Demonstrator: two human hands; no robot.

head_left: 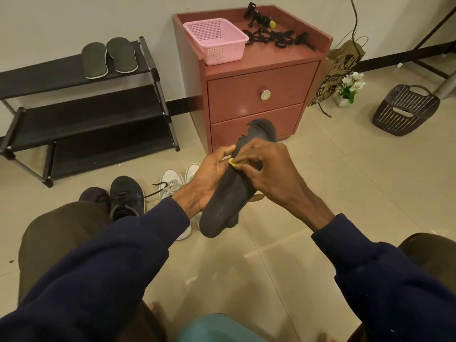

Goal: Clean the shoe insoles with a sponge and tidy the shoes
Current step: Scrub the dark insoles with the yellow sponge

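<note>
Both hands hold a dark insole point(222, 211) up in the middle of the scene, above the floor and in front of the cabinet point(259, 95), heel end near, toe end far. The left hand point(209, 178) wraps under it, fingers curled round its edges. The right hand point(266, 174) comes over from the right, its fingertips pinching a small yellow sponge point(232, 162) against the insole's left edge.

Two more insoles point(108, 58) lie side by side on the top shelf of the black rack point(49, 72), far left. Black shoes point(127, 196) and white shoes point(171, 181) stand on the floor below the left hand. On the cabinet top sit a pink basket point(217, 40) and, to its right, black laces point(276, 38). A dark basket point(407, 109) lies tilted on the floor, far right.
</note>
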